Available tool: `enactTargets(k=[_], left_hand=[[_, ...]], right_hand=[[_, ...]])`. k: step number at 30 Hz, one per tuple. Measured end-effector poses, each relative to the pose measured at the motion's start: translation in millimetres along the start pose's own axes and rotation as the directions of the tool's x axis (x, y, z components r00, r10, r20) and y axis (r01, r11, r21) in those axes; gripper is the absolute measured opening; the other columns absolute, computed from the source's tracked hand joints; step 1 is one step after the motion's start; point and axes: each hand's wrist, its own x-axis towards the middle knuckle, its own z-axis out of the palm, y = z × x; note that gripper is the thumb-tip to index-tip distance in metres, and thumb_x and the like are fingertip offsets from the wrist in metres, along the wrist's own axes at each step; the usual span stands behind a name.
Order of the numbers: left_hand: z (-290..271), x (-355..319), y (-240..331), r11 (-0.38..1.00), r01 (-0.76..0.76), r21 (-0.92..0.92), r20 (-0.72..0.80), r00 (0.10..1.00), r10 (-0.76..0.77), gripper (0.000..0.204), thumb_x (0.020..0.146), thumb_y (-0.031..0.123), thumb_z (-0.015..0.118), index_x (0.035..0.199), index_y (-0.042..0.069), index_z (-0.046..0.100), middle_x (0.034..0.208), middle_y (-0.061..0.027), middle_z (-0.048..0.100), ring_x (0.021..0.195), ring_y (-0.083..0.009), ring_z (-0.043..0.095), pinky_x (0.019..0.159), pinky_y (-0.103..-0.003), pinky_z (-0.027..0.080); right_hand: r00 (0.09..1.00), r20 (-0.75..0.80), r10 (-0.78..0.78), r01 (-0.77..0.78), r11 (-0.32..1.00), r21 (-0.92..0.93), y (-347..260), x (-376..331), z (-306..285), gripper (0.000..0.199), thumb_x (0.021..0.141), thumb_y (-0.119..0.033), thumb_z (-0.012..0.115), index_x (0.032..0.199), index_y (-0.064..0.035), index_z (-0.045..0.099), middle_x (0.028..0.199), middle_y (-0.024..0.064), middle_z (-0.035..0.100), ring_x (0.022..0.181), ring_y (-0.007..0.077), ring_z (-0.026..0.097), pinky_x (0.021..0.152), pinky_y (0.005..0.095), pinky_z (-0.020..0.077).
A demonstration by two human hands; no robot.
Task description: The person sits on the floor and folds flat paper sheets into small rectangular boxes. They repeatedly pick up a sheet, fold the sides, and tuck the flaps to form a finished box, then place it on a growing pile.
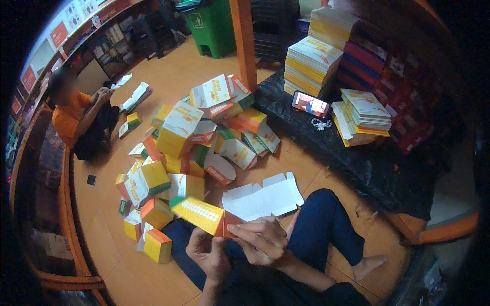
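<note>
An orange tiled floor (168, 76) fills the room, with dark shelving along the far left wall and a green plastic bin (210, 25) standing at the far edge beside an orange post (245, 41). The person sits on the floor at its near edge, legs in dark blue trousers spread to either side.

Both hands meet over the lap on a long yellow and orange cardboard box (201, 215) that points away to the left. The left hand (208, 255) is closed around the box's near end from below. The right hand (260, 239) lies over the same end, fingers stretched flat along the orange flap, pressing on it rather than wrapped around it. Just beyond the hands a flat, unfolded white cardboard blank (263, 196) lies on the floor, touching the right knee.

In the middle of the floor a loose heap of folded yellow, orange and white boxes (194, 143) spreads from the post toward the person's left knee. On the right a black mat (326, 148) carries tall stacks of flat yellow and white blanks (312, 64), a smaller fanned stack (363, 115), and a phone with a lit screen (310, 104) between them.

At the far left edge another person in an orange shirt (71, 117) sits on the floor, hands raised on a white blank.
</note>
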Motion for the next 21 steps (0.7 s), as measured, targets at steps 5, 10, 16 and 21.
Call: enactTargets(k=[5,10,16,21], left_hand=[[-3,-2,-5,1.0,-0.022,-0.018,0.028,0.999,0.023,0.024,0.087,0.014,0.081,0.1,-0.003,0.069,0.095,-0.0098,0.071,0.085,-0.0138,0.065,0.079,-0.026,0.049],[1,-10,-7,1.0,0.013,0.008,0.005,1.0,-0.013,0.012,0.08,0.001,0.08,0.089,-0.004,0.073,0.091,-0.011,0.072,0.083,-0.0157,0.067,0.08,-0.027,0.05],[1,-11,-1,0.994,0.102,0.05,0.053,0.993,-0.105,0.01,0.082,0.002,0.078,0.086,-0.003,0.071,0.09,-0.0089,0.072,0.085,-0.0139,0.066,0.082,-0.026,0.051],[6,-4,-4,0.997,0.077,-0.008,-0.078,0.994,-0.078,0.026,0.083,0.0,0.077,0.106,-0.003,0.066,0.102,-0.0092,0.071,0.088,-0.0158,0.067,0.083,-0.028,0.052]], right_hand=[[0.991,0.048,0.125,-0.133,0.953,0.272,0,11,-8,0.024,0.078,-0.006,0.081,0.101,-0.0075,0.072,0.093,0.0059,0.065,0.081,0.0238,0.064,0.071,0.0328,0.0506],[0.987,-0.085,0.135,-0.113,0.969,0.219,2,11,-6,0.021,0.076,-0.005,0.083,0.095,-0.0064,0.073,0.087,0.0063,0.065,0.076,0.0214,0.062,0.066,0.0313,0.0496],[0.973,-0.14,0.185,-0.159,0.971,0.178,-2,12,-2,0.022,0.075,-0.002,0.083,0.094,-0.0058,0.074,0.085,0.0058,0.065,0.074,0.0197,0.063,0.065,0.0303,0.0498],[0.992,0.121,0.028,-0.032,0.999,0.033,-6,20,-11,0.034,0.074,-0.001,0.079,0.107,-0.0054,0.072,0.101,0.0126,0.068,0.088,0.024,0.067,0.079,0.0339,0.0539]])
